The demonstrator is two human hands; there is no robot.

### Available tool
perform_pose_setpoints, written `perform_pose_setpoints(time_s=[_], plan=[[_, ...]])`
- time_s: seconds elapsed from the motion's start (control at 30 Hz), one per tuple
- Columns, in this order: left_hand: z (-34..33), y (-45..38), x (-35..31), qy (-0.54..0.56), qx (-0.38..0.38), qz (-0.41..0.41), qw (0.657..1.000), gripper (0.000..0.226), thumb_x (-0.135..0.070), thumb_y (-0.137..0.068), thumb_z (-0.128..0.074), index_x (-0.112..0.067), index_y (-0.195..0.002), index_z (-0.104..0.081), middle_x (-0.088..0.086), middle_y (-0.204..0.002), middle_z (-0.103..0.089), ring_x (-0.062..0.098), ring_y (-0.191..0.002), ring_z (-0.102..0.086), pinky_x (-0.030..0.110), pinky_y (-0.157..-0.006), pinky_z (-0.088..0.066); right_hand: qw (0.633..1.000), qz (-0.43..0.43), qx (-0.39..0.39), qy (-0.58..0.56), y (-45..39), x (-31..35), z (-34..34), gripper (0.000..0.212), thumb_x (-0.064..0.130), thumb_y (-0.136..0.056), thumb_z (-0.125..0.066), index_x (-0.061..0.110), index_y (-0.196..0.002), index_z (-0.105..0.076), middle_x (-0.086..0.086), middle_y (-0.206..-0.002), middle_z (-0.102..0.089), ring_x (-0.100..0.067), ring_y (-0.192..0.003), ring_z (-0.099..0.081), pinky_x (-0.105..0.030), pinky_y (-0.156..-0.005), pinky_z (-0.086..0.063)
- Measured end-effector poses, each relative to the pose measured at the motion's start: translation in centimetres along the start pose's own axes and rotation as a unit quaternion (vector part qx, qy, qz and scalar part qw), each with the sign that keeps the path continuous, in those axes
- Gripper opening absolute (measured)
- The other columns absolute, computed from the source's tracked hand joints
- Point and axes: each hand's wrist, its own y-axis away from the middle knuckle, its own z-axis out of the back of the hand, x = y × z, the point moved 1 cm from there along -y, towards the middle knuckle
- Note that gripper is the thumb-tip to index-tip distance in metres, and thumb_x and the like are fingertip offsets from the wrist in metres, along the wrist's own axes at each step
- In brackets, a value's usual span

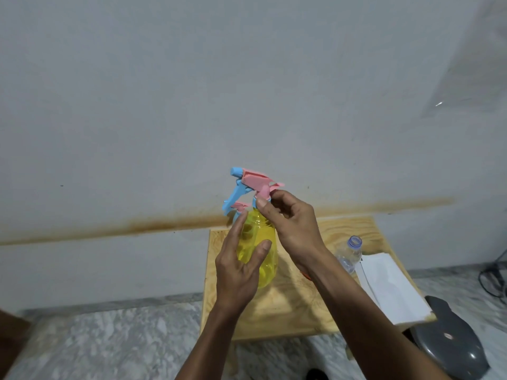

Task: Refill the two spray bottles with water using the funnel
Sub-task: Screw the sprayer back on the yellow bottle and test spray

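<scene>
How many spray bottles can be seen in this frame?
2. The yellow spray bottle is held between both hands above the wooden table; a second spray head peeks out behind it, its body hidden.

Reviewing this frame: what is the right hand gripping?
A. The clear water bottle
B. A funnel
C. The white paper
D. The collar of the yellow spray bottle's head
D: the right hand pinches the pink collar just under the spray head of the yellow bottle, while the left hand steadies its body; the clear bottle and paper lie untouched on the table.
</scene>
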Motion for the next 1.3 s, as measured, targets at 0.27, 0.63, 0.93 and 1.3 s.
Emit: perform_pose_setpoints(time_s=[0.27,0.63,0.93,1.3], plan=[[-0.4,-0.4,-0.4,0.018,0.004,0.007,1.0,0.064,-0.043,-0.086,-0.07,-0.032,-0.145,-0.047,-0.014,-0.147,-0.053,0.003,-0.138,-0.047,0.023,-0.11,-0.042,0.997,-0.03,-0.018,-0.074,0.0,-0.1,-0.3,0.016,0.025,-0.092,-0.071,0.016,-0.105,-0.074,0.004,-0.094,-0.073,-0.01,-0.092,-0.064,-0.039,-0.093,-0.052],[0.1,-0.8,-0.8,0.02,-0.007,0.006,1.0,0.058,-0.042,-0.087,-0.07,-0.044,-0.14,-0.047,-0.018,-0.145,-0.055,0.003,-0.134,-0.051,0.023,-0.107,-0.045,0.988,-0.069,-0.03,-0.133,-0.2,-0.5,-1.1,0.022,0.024,-0.091,-0.07,0.01,-0.107,-0.074,-0.006,-0.102,-0.075,-0.021,-0.099,-0.067,-0.049,-0.102,-0.05],[0.0,-0.9,-0.9,0.032,-0.015,0.013,0.999,0.055,-0.038,-0.088,-0.071,-0.043,-0.138,-0.048,-0.026,-0.141,-0.055,-0.003,-0.132,-0.051,0.016,-0.104,-0.043,0.987,-0.08,-0.029,-0.138,-0.3,-1.0,-1.0,0.026,0.024,-0.091,-0.072,0.008,-0.112,-0.072,-0.015,-0.109,-0.073,-0.03,-0.108,-0.067,-0.06,-0.106,-0.045],[-0.4,-1.1,-0.7,0.05,-0.018,0.022,0.998,0.06,-0.05,-0.084,-0.066,-0.041,-0.14,-0.048,-0.026,-0.14,-0.055,-0.002,-0.131,-0.052,0.018,-0.103,-0.046,0.983,-0.07,-0.01,-0.167,-0.3,-0.6,-0.6,0.029,0.016,-0.092,-0.071,0.008,-0.12,-0.07,-0.007,-0.114,-0.073,-0.027,-0.114,-0.067,-0.051,-0.107,-0.047]])
